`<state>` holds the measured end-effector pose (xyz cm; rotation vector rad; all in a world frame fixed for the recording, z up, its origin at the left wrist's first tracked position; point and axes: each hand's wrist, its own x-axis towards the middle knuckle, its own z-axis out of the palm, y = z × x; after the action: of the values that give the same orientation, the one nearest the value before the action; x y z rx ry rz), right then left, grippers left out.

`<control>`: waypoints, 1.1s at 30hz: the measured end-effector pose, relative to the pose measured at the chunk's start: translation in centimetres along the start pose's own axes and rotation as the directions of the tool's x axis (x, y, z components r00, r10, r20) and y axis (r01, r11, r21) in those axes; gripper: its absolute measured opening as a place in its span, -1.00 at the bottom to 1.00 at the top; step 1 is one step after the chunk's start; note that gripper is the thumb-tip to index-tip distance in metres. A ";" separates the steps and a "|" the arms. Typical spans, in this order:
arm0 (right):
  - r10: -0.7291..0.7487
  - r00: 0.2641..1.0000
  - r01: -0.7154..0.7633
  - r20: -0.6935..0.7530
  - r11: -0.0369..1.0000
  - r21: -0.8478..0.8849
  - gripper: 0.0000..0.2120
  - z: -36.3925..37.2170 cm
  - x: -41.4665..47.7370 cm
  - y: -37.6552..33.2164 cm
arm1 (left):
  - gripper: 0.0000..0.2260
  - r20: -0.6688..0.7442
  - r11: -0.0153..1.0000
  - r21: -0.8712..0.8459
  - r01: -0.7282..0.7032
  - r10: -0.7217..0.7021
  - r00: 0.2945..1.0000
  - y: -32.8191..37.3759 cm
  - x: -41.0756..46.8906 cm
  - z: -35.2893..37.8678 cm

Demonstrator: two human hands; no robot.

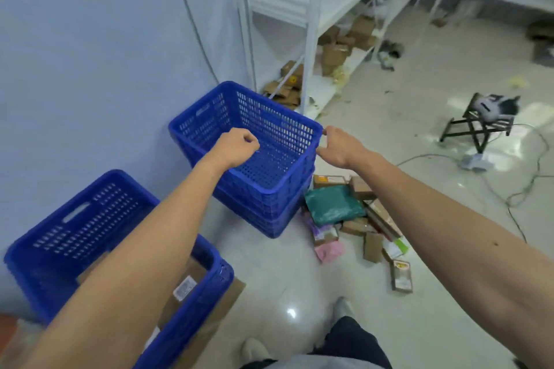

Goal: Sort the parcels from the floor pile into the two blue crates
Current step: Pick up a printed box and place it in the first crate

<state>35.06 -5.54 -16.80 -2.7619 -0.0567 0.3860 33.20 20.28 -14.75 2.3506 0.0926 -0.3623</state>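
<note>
left hand [236, 147] curled empty over centre crate [263, 201], right hand [337, 145] open by its rim; green mailer [334, 205] right of centre looks soft and light, so pinch an edge.

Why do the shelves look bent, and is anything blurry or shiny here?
Head view: the wide-angle lens bows the white shelving; a glare spot shines on the glossy floor; the near blue crate looks motion-smeared, the parcel pile sharper.

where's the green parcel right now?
Head view, right of centre: the green parcel lies on the floor pile, beside the far blue crate, at its right corner.
</note>
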 end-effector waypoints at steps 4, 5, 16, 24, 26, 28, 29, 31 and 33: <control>0.142 0.989 -0.141 -0.027 0.989 0.035 -0.42 -1.5 -2.2 9.3 | -0.85 0.104 0.998 0.051 -0.044 0.038 0.994 6.0 2.4 6.6; 0.168 0.986 -0.167 -0.019 0.985 0.039 -0.42 -1.7 -2.6 11.9 | -0.84 0.117 0.997 0.060 -0.047 0.040 0.992 7.4 3.0 8.6; 0.337 0.935 -0.347 0.110 0.935 0.081 -0.47 -3.3 -3.1 38.5 | -0.82 0.295 0.985 0.143 -0.095 0.050 0.954 22.8 9.2 32.1; 0.377 0.900 -0.399 0.217 0.915 0.065 -0.49 -1.6 0.8 46.4 | -0.82 0.369 0.980 0.188 -0.070 -0.004 0.929 24.5 15.0 39.0; 0.401 0.882 -0.429 0.248 0.901 0.065 -0.49 -0.6 2.2 47.8 | -0.81 0.398 0.977 0.198 -0.078 -0.007 0.917 24.3 17.1 40.5; 0.430 0.859 -0.465 0.278 0.882 0.072 -0.49 0.6 3.8 49.2 | -0.79 0.410 0.974 0.213 -0.076 -0.018 0.912 23.8 19.8 42.1; 0.445 0.849 -0.482 0.285 0.873 0.074 -0.49 1.4 4.7 50.0 | -0.79 0.419 0.973 0.219 -0.070 -0.029 0.908 23.5 21.3 43.1; 0.481 0.827 -0.522 0.290 0.849 0.081 -0.50 3.1 6.5 52.0 | -0.80 0.457 0.973 0.222 -0.065 -0.045 0.888 22.9 24.4 45.4; 0.524 0.790 -0.574 0.317 0.814 0.085 -0.50 5.5 7.8 53.9 | -0.84 0.517 0.960 0.264 -0.091 -0.061 0.854 22.4 26.9 48.0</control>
<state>40.63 -53.57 -42.48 -2.4738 0.7029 0.8858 51.63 -30.11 -40.29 2.4353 -0.2552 -1.0545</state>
